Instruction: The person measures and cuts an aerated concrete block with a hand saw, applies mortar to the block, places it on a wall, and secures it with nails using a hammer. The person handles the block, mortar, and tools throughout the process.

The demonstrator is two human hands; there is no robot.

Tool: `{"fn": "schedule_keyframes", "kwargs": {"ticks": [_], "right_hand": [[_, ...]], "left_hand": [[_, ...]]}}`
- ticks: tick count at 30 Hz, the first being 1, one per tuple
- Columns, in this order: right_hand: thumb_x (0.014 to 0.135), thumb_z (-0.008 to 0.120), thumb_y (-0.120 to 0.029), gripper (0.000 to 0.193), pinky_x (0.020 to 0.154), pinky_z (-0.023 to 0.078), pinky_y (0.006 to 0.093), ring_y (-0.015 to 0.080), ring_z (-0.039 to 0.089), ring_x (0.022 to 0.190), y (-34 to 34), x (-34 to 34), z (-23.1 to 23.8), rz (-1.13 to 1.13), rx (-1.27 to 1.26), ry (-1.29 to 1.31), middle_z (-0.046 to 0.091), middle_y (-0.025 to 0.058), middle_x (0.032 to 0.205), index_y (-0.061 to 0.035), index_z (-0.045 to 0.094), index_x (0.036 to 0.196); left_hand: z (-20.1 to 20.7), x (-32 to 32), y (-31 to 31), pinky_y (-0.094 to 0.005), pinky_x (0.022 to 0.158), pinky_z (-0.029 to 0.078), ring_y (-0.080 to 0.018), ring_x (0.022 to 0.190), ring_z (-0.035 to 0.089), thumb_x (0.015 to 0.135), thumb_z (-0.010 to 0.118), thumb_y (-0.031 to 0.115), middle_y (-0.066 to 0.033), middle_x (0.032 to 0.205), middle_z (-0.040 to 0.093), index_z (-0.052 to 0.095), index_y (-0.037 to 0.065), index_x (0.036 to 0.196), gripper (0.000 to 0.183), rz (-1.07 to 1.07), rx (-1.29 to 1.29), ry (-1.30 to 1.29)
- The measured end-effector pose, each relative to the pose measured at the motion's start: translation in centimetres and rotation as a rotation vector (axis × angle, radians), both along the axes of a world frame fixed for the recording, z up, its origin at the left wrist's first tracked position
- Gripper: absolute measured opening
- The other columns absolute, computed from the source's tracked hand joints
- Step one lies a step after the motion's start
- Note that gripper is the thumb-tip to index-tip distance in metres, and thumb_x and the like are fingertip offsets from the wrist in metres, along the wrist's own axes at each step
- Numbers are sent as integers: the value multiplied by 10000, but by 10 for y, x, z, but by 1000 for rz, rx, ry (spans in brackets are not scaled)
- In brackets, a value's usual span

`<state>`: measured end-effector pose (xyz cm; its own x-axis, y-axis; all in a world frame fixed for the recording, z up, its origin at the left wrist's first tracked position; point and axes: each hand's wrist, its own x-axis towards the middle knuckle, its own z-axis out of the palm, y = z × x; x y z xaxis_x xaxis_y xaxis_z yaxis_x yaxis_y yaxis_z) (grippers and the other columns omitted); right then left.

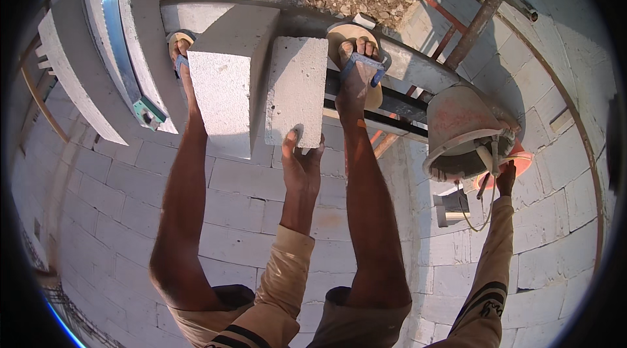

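Reader: Where does the small block lie?

Author: The small block (296, 90), pale and rough-faced, lies between the left foot (185, 70) and the right foot (353, 90). It is just to the right of a larger block (222, 96); whether the two touch cannot be told.

Reader: How does the left hand (302, 166) stand?

Author: Its grip is closed about the near end of the small block, with one fingertip on the upper face and another at the right corner. The remaining fingers are hidden.

Reader: And the right hand (505, 179)?

Author: It is extended to the far right, at an orange-red container (520, 160) just beside a mortar-stained bucket (460, 116). How far its grip is open, and whether it has hold of anything, cannot be told; the fingers are largely concealed.

Reader: What occupies the left side?

Author: A saw (117, 41) with a green handle (149, 113) lies lengthwise on a long pale block (140, 57).

Reader: And the upper margin?

Author: Broken rubble (366, 1) shows there, beyond the feet.
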<state>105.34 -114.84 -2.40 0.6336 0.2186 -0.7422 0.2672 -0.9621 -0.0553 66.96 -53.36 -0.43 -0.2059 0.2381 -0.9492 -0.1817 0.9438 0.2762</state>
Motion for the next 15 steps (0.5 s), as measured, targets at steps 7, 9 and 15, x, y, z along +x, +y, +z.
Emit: {"fn": "schedule_keyframes", "kwargs": {"ticks": [7, 9, 15], "right_hand": [[765, 882, -177, 627, 887, 485, 424, 328, 578, 1047, -16, -19, -9, 79, -136, -69, 589, 146, 1167, -52, 581, 1301], [764, 876, -142, 644, 922, 481, 412, 332, 568, 1112, -2, -27, 4, 143, -86, -149, 591, 148, 1214, -48, 577, 1327], [819, 823, -51, 585, 939, 494, 386, 284, 580, 1185, 30, -61, 68, -134, -268, -101, 587, 127, 1311, -61, 582, 1352]], "left_hand": [[49, 42, 11, -464, 1064, 505, -313, 1354, 470, 748, 890, 375, -172, 1442, 429, 281, 45, 1549, 1059, -190, 10, -15], [52, 62, 21, -490, 1103, 468, -320, 1387, 425, 697, 931, 352, -192, 1467, 390, 240, 25, 1560, 1153, -373, 127, 43], [21, 128, 79, -515, 1137, 408, -420, 1418, 335, 520, 914, 234, -278, 1411, 344, 128, -120, 1539, 1334, -1302, 492, 315]]}}
